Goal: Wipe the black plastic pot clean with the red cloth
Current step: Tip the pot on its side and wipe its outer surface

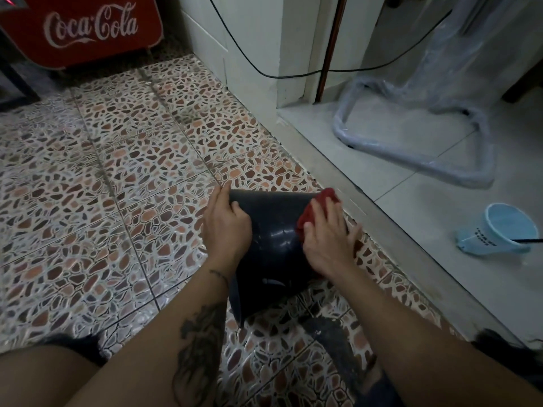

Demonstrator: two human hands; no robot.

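The black plastic pot (273,230) lies tipped on its side on the patterned floor, its narrow base pointing away from me and its wide rim towards my knees. My left hand (226,224) grips the pot's left side near the base. My right hand (326,245) presses the red cloth (316,211) flat against the pot's upper right side, fingers spread over the cloth. The pot's inside is hidden from view.
A grey raised step (367,212) runs diagonally just right of the pot. On it lie a pale blue cup on a sock (499,230) and a plastic-wrapped chair frame (417,148). A red Coca-Cola cooler (85,27) stands far left. A black cable (293,74) hangs by the wall.
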